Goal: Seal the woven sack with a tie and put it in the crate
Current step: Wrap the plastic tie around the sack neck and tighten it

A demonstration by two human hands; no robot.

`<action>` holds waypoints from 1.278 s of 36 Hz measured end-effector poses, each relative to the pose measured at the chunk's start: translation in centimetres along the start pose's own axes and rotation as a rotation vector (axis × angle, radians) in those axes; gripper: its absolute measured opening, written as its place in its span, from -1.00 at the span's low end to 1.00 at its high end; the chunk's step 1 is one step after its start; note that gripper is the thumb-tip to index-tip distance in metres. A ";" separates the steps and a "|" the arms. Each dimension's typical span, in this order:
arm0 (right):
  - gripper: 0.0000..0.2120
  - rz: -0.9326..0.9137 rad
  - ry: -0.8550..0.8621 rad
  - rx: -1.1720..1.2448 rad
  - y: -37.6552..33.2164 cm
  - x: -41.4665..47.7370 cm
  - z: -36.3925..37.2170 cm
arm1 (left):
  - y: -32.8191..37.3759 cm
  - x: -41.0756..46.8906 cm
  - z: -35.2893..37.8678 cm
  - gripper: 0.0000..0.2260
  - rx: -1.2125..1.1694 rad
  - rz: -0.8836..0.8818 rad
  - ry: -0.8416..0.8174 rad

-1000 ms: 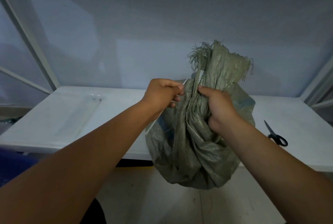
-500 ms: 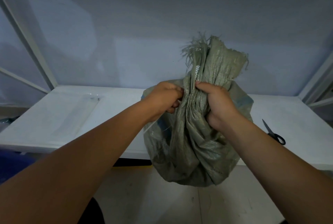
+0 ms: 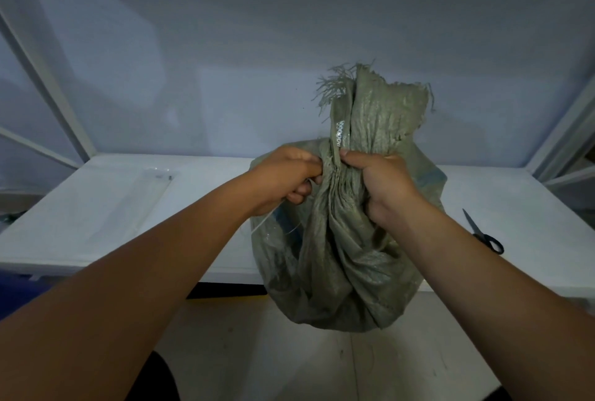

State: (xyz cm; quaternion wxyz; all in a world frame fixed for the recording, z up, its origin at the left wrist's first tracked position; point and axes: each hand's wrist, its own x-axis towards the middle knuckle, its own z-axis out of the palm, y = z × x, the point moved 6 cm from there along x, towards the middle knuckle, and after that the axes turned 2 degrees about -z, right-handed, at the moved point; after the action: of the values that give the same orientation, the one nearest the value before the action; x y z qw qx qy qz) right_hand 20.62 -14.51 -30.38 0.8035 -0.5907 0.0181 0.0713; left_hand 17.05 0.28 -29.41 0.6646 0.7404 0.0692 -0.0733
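Observation:
A grey-green woven sack (image 3: 341, 259) hangs in front of the white table (image 3: 96, 226), its bulging bottom below the table's edge. The mouth is gathered into a neck with a frayed top (image 3: 380, 104). My right hand (image 3: 383, 188) grips that neck from the right. My left hand (image 3: 286, 178) presses against the neck's left side with its fingers curled around a thin pale tie, and a strand trails below the hand. A white dotted strip (image 3: 339, 133) runs up the neck from between my hands. A blue shape (image 3: 13, 291) that may be the crate shows at the lower left.
Black-handled scissors (image 3: 484, 234) lie on the table's right part. A clear plastic bag (image 3: 145, 194) lies flat on its left part. White frame posts stand at both sides, a grey wall behind, and pale floor under the sack.
My left hand has closed in from a small gap to lie against the sack's neck. The sack and my right hand have barely shifted.

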 end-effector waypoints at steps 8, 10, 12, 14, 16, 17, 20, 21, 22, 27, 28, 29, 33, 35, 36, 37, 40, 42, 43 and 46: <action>-0.71 0.016 0.113 0.042 0.0 0.2 -0.8 | 1.5 -0.5 -0.7 -0.92 0.399 0.355 0.229; -0.69 0.024 0.122 0.045 0.0 0.2 -0.8 | 1.6 -0.3 -0.8 -0.90 0.526 0.412 0.276; -0.68 0.020 0.114 0.037 -0.1 0.1 -0.8 | 1.4 -0.1 -0.8 -0.88 0.609 0.434 0.277; -0.68 -0.018 0.078 -0.025 -0.4 -0.1 -0.7 | 1.3 0.0 -0.5 -0.85 0.656 0.458 0.248; -0.75 -0.126 0.010 -0.160 -0.9 -0.2 -0.4 | 1.3 0.1 -0.2 -0.81 0.660 0.473 0.201; -0.81 -0.188 -0.024 -0.236 -1.1 -0.2 -0.2 | 1.2 0.1 -0.1 -0.80 0.645 0.468 0.177; -0.84 -0.283 -0.069 -0.365 -1.4 -0.3 0.2 | 1.1 0.3 0.0 -0.79 0.605 0.428 0.122; -0.83 -0.288 -0.066 -0.387 -1.4 -0.2 0.1 | 0.9 0.4 0.0 -0.79 0.602 0.404 0.106; -0.82 -0.289 -0.062 -0.411 -1.4 -0.2 0.1 | 0.8 0.5 0.0 -0.79 0.602 0.377 0.092; -0.70 -0.308 -0.020 -0.537 -1.5 0.2 -0.2 | 0.5 0.4 0.0 -0.74 0.631 0.275 0.048; -0.68 -0.331 -0.001 -0.558 -1.7 0.2 -0.3 | 0.5 0.4 -0.1 -0.77 0.643 0.263 0.049; -0.66 -0.356 0.020 -0.574 -1.9 0.2 -0.3 | 0.5 0.5 -0.4 -0.81 0.659 0.250 0.054; -0.65 -0.400 0.116 -0.628 -2.5 0.6 -1.2 | 0.9 0.4 -2.1 -0.83 0.697 0.199 0.080; -0.67 -0.396 0.166 -0.635 -2.7 1.0 -1.9 | 1.2 0.1 -3.1 -0.79 0.690 0.187 0.098; -0.68 -0.391 0.186 -0.634 -2.8 1.1 -2.2 | 1.3 -0.1 -3.7 -0.78 0.684 0.175 0.108; -0.68 -0.380 0.206 -0.636 -2.8 1.2 -2.4 | 1.3 -0.2 -4.3 -0.77 0.672 0.160 0.117; -0.66 -0.343 0.252 -0.628 -2.8 1.4 -3.1 | 1.1 -0.4 -5.9 -0.74 0.586 0.104 0.148; -0.66 -0.323 0.272 -0.599 -2.7 1.4 -3.4 | 1.1 -0.7 -6.8 -0.76 0.483 0.078 0.180; -0.66 -0.317 0.283 -0.587 -2.7 1.4 -3.5 | 1.0 -0.8 -7.1 -0.77 0.411 0.069 0.197; -0.65 -0.307 0.314 -0.553 -2.7 1.2 -3.7 | 0.5 -0.8 -7.2 -0.79 0.134 0.051 0.204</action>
State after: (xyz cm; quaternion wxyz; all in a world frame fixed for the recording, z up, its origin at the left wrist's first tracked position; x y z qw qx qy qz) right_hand 22.43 -18.67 -29.05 0.6020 -0.7855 0.0325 -0.1398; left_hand 16.45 7.41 -27.95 0.6046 0.7884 0.1125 0.0151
